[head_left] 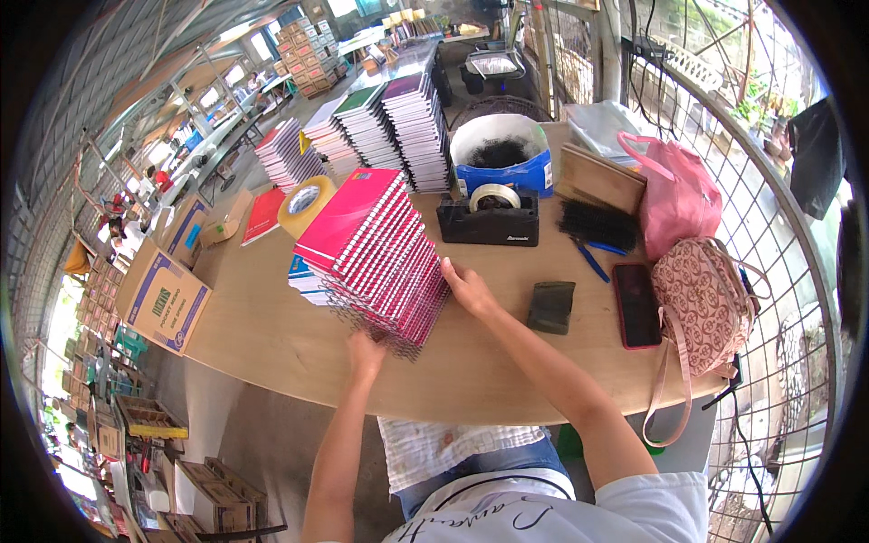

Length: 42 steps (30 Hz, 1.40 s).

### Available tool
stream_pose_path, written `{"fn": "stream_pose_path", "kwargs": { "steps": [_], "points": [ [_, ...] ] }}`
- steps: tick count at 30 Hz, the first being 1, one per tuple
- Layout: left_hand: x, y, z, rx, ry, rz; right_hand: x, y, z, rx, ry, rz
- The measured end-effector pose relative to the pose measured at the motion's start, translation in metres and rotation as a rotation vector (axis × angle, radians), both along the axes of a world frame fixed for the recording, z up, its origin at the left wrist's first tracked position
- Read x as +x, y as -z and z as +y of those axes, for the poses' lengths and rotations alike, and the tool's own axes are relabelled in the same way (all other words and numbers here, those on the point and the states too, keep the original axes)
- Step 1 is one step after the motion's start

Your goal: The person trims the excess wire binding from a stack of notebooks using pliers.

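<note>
A big leaning stack of pink spiral notebooks (376, 253) sits in the middle of the frame on a wooden table (272, 335). The left hand (365, 348) is at the near, lower end of the stack, by the wire spirals; its fingers go under the books, so how far it is open cannot be told. The right hand (464, 285) lies flat and open against the right side of the stack, touching it but not gripping.

Just behind the stack, toward the top, is a yellow tape roll (305, 204). A black tape dispenser (489, 217) stands to the upper right of the stack. More to the right lie a dark green sponge (551, 306) and a phone in a red case (637, 306). A patterned pink bag (708, 303) sits at the right edge of the table. More notebook stacks (380, 127) stand near the top of the frame.
</note>
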<state>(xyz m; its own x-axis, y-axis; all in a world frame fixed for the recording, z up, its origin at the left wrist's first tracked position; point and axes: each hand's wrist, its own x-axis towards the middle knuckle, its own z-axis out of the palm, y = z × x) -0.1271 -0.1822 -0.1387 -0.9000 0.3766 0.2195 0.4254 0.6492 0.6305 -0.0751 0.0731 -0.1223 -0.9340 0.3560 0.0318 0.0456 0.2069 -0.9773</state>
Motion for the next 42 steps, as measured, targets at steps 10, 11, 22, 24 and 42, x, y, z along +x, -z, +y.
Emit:
{"fn": "stream_pose_path", "kwargs": {
  "steps": [10,11,22,24,42],
  "points": [
    [-0.037,0.014,0.004,-0.056,0.093,0.138,0.014,-0.019,0.000,0.052,0.048,-0.061],
    [-0.042,0.013,0.007,-0.057,0.094,0.019,0.016,-0.016,0.005,0.045,0.090,-0.023],
    [0.007,0.029,-0.020,0.254,-0.071,0.033,0.122,-0.004,0.185,1.340,0.604,-0.421],
    [0.016,0.020,-0.017,0.251,-0.094,0.039,0.119,0.007,0.183,1.375,0.522,-0.419],
    [0.068,0.023,-0.066,0.398,-0.165,0.094,0.151,-0.056,0.107,-0.769,-0.010,0.572]
  ]
}}
